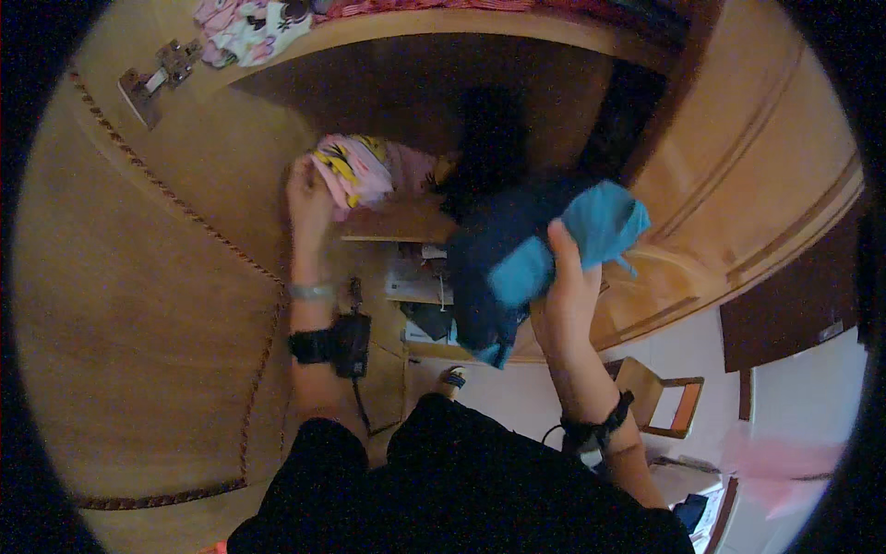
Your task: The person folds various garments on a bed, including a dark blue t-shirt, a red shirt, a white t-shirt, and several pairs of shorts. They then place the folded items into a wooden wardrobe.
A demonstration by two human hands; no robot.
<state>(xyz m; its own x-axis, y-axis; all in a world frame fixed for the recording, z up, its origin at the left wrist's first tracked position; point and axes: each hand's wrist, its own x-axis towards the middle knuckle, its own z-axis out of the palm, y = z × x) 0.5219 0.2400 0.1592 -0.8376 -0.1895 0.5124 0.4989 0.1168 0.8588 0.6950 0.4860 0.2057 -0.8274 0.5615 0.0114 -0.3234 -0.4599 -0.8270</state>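
In front of the wooden cupboard, my right hand (570,294) is closed on a folded dark navy and bright blue garment (602,222), thumb lying on the blue part. The garment's dark body hangs down toward the middle, slightly blurred. My left hand (310,196) is closed at the left edge of a pink garment (355,174) with yellow and black patterning, fingers partly hidden at the cloth. That pink garment is at the front of a shelf (397,224) inside the cupboard, its far part in shadow.
Printed and red clothes (254,30) lie on the upper shelf (443,39). Open wooden doors stand at left (157,305) and right (738,166), the left one with a metal hinge (175,63). Lower shelves (420,288) hold small items. A wooden chair (660,397) stands at right.
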